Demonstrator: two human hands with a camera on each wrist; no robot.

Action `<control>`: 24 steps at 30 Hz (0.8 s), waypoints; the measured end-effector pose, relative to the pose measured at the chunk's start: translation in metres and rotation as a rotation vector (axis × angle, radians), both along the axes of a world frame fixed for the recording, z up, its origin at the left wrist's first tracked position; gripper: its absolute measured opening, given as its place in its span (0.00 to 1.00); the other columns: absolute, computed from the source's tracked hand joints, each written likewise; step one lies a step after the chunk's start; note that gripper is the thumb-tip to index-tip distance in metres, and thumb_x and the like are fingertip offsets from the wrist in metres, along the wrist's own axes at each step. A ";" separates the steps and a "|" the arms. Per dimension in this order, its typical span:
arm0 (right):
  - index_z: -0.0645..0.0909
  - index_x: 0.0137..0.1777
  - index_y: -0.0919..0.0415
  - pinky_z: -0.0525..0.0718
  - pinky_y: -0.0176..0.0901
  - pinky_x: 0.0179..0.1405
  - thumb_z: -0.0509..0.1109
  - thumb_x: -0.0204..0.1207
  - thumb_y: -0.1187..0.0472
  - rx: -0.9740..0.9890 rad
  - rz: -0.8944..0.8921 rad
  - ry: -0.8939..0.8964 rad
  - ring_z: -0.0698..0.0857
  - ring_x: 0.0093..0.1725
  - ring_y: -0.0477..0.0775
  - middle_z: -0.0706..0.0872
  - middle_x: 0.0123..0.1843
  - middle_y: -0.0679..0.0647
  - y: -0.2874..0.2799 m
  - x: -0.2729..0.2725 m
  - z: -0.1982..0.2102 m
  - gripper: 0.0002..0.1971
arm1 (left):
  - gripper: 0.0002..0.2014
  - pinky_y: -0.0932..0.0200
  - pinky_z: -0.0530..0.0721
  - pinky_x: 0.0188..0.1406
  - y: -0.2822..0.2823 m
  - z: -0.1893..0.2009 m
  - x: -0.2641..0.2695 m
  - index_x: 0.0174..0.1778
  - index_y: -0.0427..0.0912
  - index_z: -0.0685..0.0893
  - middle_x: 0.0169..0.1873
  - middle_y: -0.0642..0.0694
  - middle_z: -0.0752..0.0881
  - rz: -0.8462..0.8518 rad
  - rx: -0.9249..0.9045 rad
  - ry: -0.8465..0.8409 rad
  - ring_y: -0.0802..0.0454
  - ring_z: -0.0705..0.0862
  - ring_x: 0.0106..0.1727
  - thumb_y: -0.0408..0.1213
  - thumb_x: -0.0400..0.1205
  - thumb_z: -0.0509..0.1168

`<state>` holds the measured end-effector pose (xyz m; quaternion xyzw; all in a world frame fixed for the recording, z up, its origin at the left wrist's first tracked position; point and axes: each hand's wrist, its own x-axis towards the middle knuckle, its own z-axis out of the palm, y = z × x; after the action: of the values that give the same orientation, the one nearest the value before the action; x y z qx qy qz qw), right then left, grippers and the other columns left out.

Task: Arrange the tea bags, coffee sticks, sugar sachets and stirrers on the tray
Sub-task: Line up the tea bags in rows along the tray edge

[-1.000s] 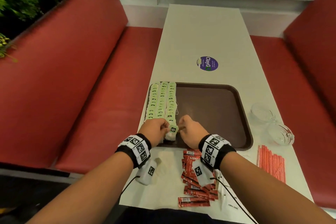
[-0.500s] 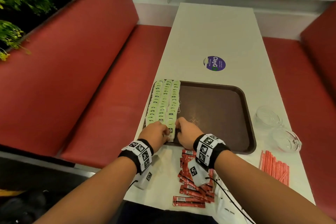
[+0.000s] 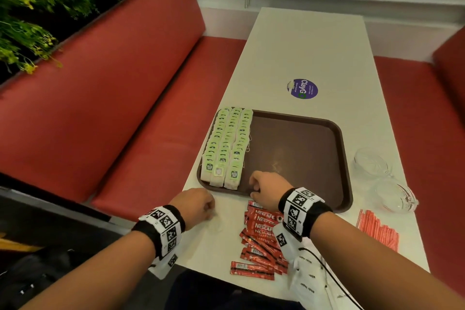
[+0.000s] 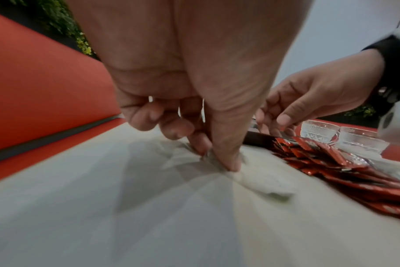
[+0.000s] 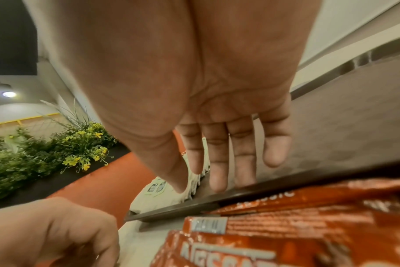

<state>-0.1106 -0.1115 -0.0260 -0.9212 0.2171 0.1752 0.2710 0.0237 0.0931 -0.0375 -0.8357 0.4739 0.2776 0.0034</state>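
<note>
A brown tray (image 3: 297, 143) lies on the white table (image 3: 302, 45), with three rows of green-tagged tea bags (image 3: 227, 143) along its left side. My left hand (image 3: 210, 209) rests on the table in front of the tray's near left corner. In the left wrist view, its thumb and fingers (image 4: 228, 162) pinch a pale tea bag (image 4: 258, 182) lying flat there. My right hand (image 3: 253, 187) hovers over the tray's near rim (image 5: 240, 195), beside the nearest tea bags (image 5: 158, 187), fingers (image 5: 218, 162) relaxed and holding nothing. Red coffee sticks (image 3: 261, 234) lie piled under my right wrist.
Red-and-white stirrers (image 3: 377, 229) lie at the table's right edge. Two glass bowls (image 3: 372, 163) (image 3: 396, 196) stand right of the tray. White sachets (image 3: 309, 282) sit near the front edge. Red benches (image 3: 113, 108) flank the table; a purple sticker (image 3: 302, 88) marks it beyond the tray.
Both hands have let go of the nearest tea bag in the right row. My left hand has drawn back off the tray onto the table; my right hand has shifted slightly right.
</note>
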 end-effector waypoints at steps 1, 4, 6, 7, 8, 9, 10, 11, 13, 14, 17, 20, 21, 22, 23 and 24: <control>0.78 0.65 0.52 0.85 0.49 0.59 0.70 0.80 0.56 0.007 0.008 -0.002 0.85 0.56 0.53 0.87 0.58 0.49 -0.001 -0.003 0.001 0.15 | 0.09 0.59 0.80 0.51 -0.001 0.000 -0.001 0.55 0.52 0.86 0.53 0.55 0.85 0.001 -0.002 -0.004 0.54 0.83 0.52 0.47 0.81 0.69; 0.77 0.66 0.50 0.84 0.45 0.56 0.72 0.78 0.58 0.030 0.056 -0.063 0.85 0.54 0.50 0.86 0.57 0.46 -0.001 -0.011 0.005 0.17 | 0.06 0.61 0.77 0.46 -0.007 0.005 -0.002 0.52 0.55 0.84 0.51 0.57 0.86 0.044 -0.059 0.026 0.57 0.82 0.48 0.47 0.82 0.68; 0.76 0.67 0.49 0.80 0.37 0.46 0.73 0.76 0.60 0.066 0.100 -0.140 0.83 0.47 0.45 0.85 0.54 0.44 0.001 -0.013 0.010 0.20 | 0.04 0.65 0.74 0.42 -0.015 0.013 -0.003 0.52 0.55 0.84 0.46 0.59 0.87 0.097 -0.165 0.119 0.64 0.80 0.41 0.46 0.82 0.69; 0.76 0.67 0.48 0.77 0.33 0.41 0.74 0.75 0.61 0.087 0.121 -0.185 0.81 0.43 0.41 0.85 0.52 0.43 0.003 -0.014 0.014 0.22 | 0.04 0.67 0.75 0.41 -0.020 0.018 -0.005 0.52 0.54 0.85 0.43 0.59 0.87 0.132 -0.236 0.188 0.66 0.80 0.39 0.44 0.82 0.70; 0.76 0.67 0.47 0.75 0.31 0.38 0.75 0.74 0.60 0.105 0.137 -0.231 0.79 0.40 0.38 0.85 0.49 0.43 0.005 -0.014 0.017 0.22 | 0.04 0.68 0.76 0.42 -0.026 0.024 -0.008 0.52 0.53 0.86 0.42 0.58 0.87 0.167 -0.309 0.261 0.67 0.81 0.38 0.41 0.82 0.71; 0.77 0.65 0.46 0.75 0.31 0.37 0.76 0.73 0.60 0.119 0.145 -0.276 0.79 0.38 0.38 0.85 0.47 0.43 0.007 -0.014 0.019 0.22 | 0.05 0.69 0.78 0.44 -0.031 0.029 -0.011 0.53 0.51 0.85 0.40 0.56 0.88 0.194 -0.368 0.327 0.67 0.82 0.38 0.39 0.82 0.71; 0.80 0.62 0.45 0.77 0.33 0.38 0.77 0.73 0.59 0.127 0.146 -0.317 0.79 0.38 0.39 0.85 0.44 0.44 0.008 -0.014 0.021 0.19 | 0.06 0.69 0.79 0.45 -0.036 0.032 -0.013 0.54 0.50 0.85 0.40 0.55 0.89 0.208 -0.400 0.372 0.66 0.84 0.38 0.38 0.83 0.71; 0.83 0.58 0.46 0.80 0.38 0.39 0.77 0.73 0.59 0.129 0.139 -0.354 0.80 0.38 0.42 0.84 0.43 0.46 0.008 -0.014 0.023 0.15 | 0.06 0.68 0.80 0.45 -0.039 0.035 -0.016 0.54 0.50 0.84 0.40 0.54 0.90 0.211 -0.415 0.405 0.65 0.85 0.39 0.37 0.83 0.71; 0.86 0.50 0.52 0.83 0.48 0.44 0.77 0.74 0.57 0.108 0.127 -0.402 0.82 0.41 0.49 0.84 0.43 0.48 0.006 -0.013 0.029 0.06 | 0.06 0.65 0.83 0.46 -0.043 0.038 -0.019 0.54 0.50 0.83 0.41 0.52 0.91 0.203 -0.425 0.434 0.61 0.87 0.41 0.37 0.83 0.70; 0.87 0.48 0.54 0.83 0.49 0.47 0.77 0.75 0.56 0.092 0.129 -0.413 0.83 0.43 0.51 0.84 0.44 0.49 0.005 -0.013 0.032 0.05 | 0.06 0.64 0.83 0.45 -0.045 0.039 -0.020 0.54 0.51 0.83 0.41 0.52 0.92 0.193 -0.430 0.418 0.60 0.87 0.40 0.37 0.83 0.70; 0.86 0.50 0.55 0.80 0.44 0.50 0.76 0.77 0.55 0.050 0.111 -0.433 0.82 0.47 0.50 0.82 0.50 0.49 0.001 -0.015 0.036 0.06 | 0.03 0.61 0.78 0.40 -0.046 0.044 -0.020 0.50 0.53 0.85 0.38 0.55 0.88 0.204 -0.507 0.277 0.61 0.82 0.36 0.41 0.85 0.67; 0.84 0.49 0.55 0.82 0.45 0.49 0.75 0.77 0.56 0.093 0.052 -0.448 0.83 0.46 0.50 0.84 0.48 0.48 0.000 -0.016 0.038 0.04 | 0.10 0.52 0.77 0.36 -0.044 0.052 -0.018 0.44 0.53 0.87 0.34 0.47 0.86 0.231 -0.595 0.289 0.49 0.79 0.35 0.53 0.84 0.67; 0.84 0.48 0.54 0.83 0.45 0.47 0.74 0.77 0.57 0.120 0.029 -0.439 0.84 0.45 0.50 0.86 0.46 0.48 0.000 -0.016 0.039 0.03 | 0.08 0.50 0.78 0.37 -0.044 0.055 -0.019 0.45 0.55 0.88 0.36 0.45 0.87 0.206 -0.593 0.285 0.47 0.79 0.36 0.54 0.81 0.69; 0.84 0.47 0.53 0.84 0.43 0.46 0.74 0.78 0.57 0.148 0.014 -0.426 0.85 0.44 0.49 0.87 0.44 0.48 0.001 -0.015 0.039 0.02 | 0.05 0.51 0.79 0.39 -0.044 0.057 -0.020 0.45 0.56 0.88 0.37 0.47 0.87 0.169 -0.583 0.259 0.48 0.80 0.37 0.51 0.80 0.72; 0.84 0.47 0.53 0.83 0.42 0.44 0.74 0.78 0.57 0.174 0.005 -0.415 0.85 0.43 0.48 0.87 0.43 0.47 0.002 -0.014 0.039 0.02 | 0.02 0.53 0.79 0.41 -0.044 0.057 -0.020 0.46 0.55 0.88 0.36 0.50 0.87 0.146 -0.578 0.228 0.52 0.80 0.38 0.47 0.81 0.73; 0.84 0.48 0.52 0.83 0.41 0.43 0.74 0.78 0.57 0.192 -0.002 -0.405 0.85 0.42 0.47 0.87 0.42 0.47 0.003 -0.012 0.037 0.02 | 0.00 0.56 0.80 0.42 -0.046 0.057 -0.019 0.46 0.54 0.88 0.36 0.53 0.87 0.143 -0.583 0.211 0.55 0.80 0.38 0.43 0.81 0.72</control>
<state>-0.1223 -0.1089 0.0114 -0.9073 0.1418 0.0063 0.3958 0.0045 0.0475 0.0190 -0.7991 0.4714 0.2148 -0.3051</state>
